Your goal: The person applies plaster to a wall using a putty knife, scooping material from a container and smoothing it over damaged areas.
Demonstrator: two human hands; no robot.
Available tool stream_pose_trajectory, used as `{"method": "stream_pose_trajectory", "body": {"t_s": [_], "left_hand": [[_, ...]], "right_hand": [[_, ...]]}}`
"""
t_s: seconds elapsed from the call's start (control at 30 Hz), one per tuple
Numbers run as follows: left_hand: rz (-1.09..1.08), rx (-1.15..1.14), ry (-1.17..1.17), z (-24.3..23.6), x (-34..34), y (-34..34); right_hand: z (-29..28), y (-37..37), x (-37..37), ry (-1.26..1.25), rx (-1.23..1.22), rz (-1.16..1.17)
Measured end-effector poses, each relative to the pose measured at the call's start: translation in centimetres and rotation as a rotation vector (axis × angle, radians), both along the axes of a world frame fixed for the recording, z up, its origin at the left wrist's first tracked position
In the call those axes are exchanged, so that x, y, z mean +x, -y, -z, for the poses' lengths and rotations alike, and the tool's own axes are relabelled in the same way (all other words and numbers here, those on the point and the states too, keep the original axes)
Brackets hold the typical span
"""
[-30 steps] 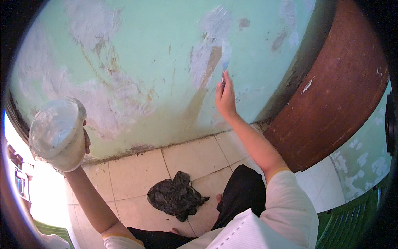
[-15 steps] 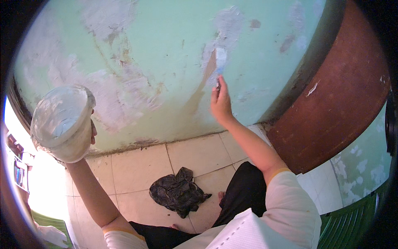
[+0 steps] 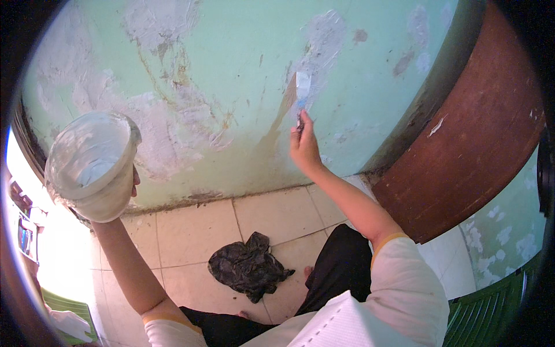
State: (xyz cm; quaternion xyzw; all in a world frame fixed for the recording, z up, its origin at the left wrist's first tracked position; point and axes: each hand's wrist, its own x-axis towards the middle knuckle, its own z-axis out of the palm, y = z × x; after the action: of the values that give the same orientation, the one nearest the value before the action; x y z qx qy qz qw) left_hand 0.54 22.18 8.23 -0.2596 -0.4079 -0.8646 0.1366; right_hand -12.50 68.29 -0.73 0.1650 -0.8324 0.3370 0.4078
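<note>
My left hand (image 3: 132, 184) holds up a white tub (image 3: 92, 165) smeared with white filler, raised at the left. My right hand (image 3: 303, 144) grips a putty knife (image 3: 302, 92) whose flat blade is pressed against the pale green wall (image 3: 231, 69). The blade lies on a grey-white patch of filler (image 3: 324, 46) where the paint has flaked. More patched and peeling areas spread over the wall to the left.
A crumpled dark plastic bag (image 3: 247, 266) lies on the beige floor tiles (image 3: 277, 214) by my black trouser leg (image 3: 341, 272). A brown wooden door (image 3: 480, 139) stands at the right. A green object (image 3: 497, 306) shows at the lower right.
My right hand has moved the putty knife up the wall along the filler patch. The tub in my left hand has stayed raised, drifting slightly right.
</note>
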Motion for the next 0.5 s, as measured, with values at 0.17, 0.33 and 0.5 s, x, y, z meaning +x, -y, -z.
{"method": "stream_pose_trajectory", "body": {"t_s": [0.17, 0.33, 0.5], "left_hand": [[-0.055, 0.002, 0.017, -0.4, 0.9, 1.0], [-0.071, -0.037, -0.063, -1.4, 1.0, -1.8], [-0.086, -0.012, -0.031, -0.7, 0.4, -0.5]], "right_hand": [[-7.7, -2.4, -2.3, -0.179, -0.081, 0.137], [-5.2, -3.4, -3.8, -0.007, -0.100, 0.129], [2.5, -0.9, 1.2, 0.061, 0.023, 0.031]]}}
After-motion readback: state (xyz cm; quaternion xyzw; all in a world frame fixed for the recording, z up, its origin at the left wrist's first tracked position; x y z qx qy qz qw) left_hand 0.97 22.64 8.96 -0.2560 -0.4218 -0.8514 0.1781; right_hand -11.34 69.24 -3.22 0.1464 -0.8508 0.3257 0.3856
